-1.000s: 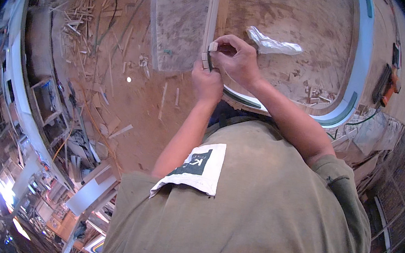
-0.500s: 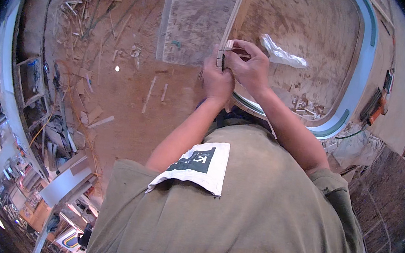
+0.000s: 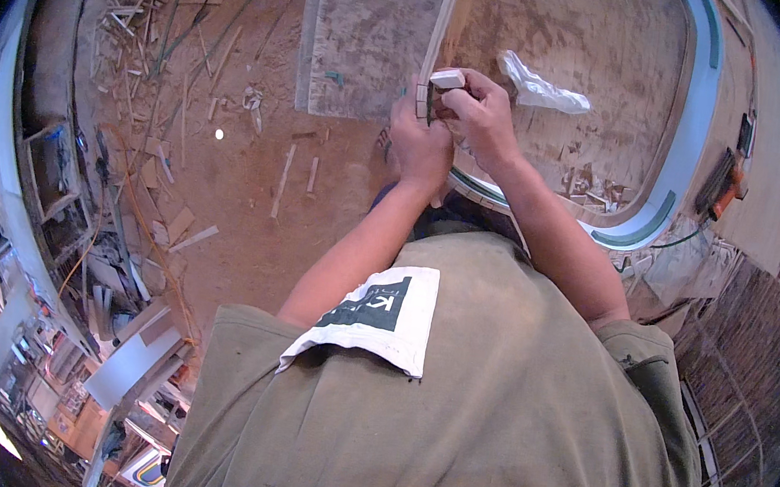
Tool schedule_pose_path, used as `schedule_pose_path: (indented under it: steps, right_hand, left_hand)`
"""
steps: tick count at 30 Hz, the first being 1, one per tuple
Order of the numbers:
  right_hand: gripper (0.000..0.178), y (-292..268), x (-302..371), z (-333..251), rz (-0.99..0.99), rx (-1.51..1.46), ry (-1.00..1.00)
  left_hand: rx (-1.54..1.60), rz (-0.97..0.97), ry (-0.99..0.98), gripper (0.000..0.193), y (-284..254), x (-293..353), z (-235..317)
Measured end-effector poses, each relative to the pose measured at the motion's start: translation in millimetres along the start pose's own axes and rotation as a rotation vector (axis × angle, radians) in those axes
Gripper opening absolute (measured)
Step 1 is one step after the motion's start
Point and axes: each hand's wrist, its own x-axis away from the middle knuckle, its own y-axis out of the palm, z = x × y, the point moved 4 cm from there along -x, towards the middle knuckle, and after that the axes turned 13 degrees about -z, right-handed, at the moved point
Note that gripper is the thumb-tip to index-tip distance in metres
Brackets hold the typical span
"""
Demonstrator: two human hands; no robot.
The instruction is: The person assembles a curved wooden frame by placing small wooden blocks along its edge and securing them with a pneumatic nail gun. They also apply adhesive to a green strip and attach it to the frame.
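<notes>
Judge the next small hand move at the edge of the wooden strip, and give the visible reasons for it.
Probably a short push of the small pale block along the wooden strip. The right hand pinches the block against the strip's near end, and the left hand braces beside it. The fingers hide how the block meets the strip.

Both hands meet at a thin wooden strip's edge (image 3: pixel 445 29) — the right hand (image 3: pixel 482 114) pinches a small white block (image 3: pixel 447 79), the left hand (image 3: pixel 418 146) just beside it — above a dusty bench (image 3: pixel 587 35).
</notes>
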Motion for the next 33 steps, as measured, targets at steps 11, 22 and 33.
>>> schedule_pose_path:
  steps: [11,22,33]
  right_hand:
    - [0.028,-5.6,2.8,-4.9,-0.013,-0.240,0.205]
    - [0.031,-6.3,-4.0,-14.4,-0.005,-0.195,0.260]
    - [0.030,-4.0,-11.6,-22.4,0.000,-0.099,0.427]
  left_hand:
    - [-0.024,0.120,0.092,0.022,3.4,-4.9,-11.0]
    - [-0.048,0.091,0.035,0.024,-3.2,0.1,10.5]
    - [0.040,0.030,0.001,0.034,-1.4,-0.8,8.5]
